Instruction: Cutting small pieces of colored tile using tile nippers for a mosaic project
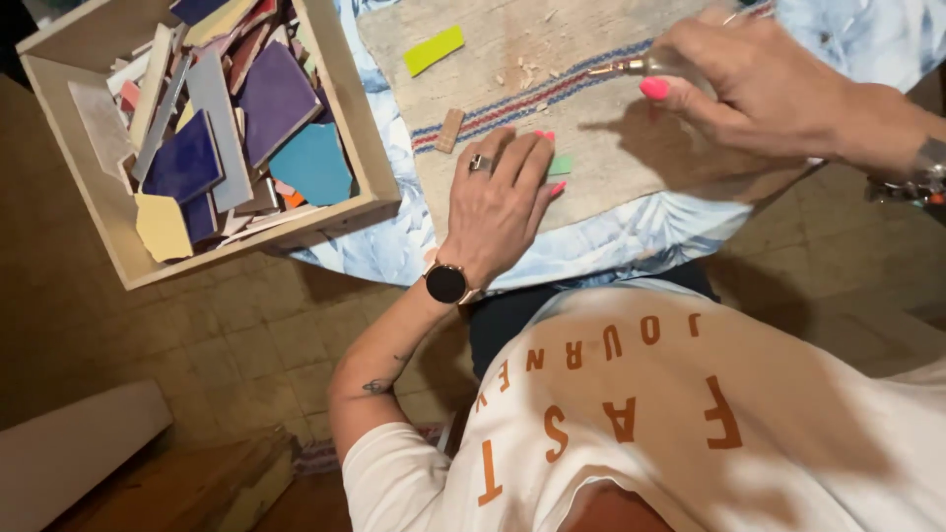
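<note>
Left hand (498,202) lies flat, fingers together, pinning a green tile piece (560,165) to the cloth-covered counter (591,148). Right hand (759,84) is clamped around a metal tool (631,67) (tip aimed tileward). Tile box (370,187) stands alongside.

A: What do we log for the worktop (631,232)?
B: We see blue floral cover, striped beige cloth (591,118) on top.
A: Left side?
B: Wooden box (365,148) of tile pieces, resting at the edge.

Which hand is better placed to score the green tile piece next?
Probably the right hand: it holds the metal-tipped tool, tip over the cloth. The left hand lies flat, pinning the small green tile piece.
</note>
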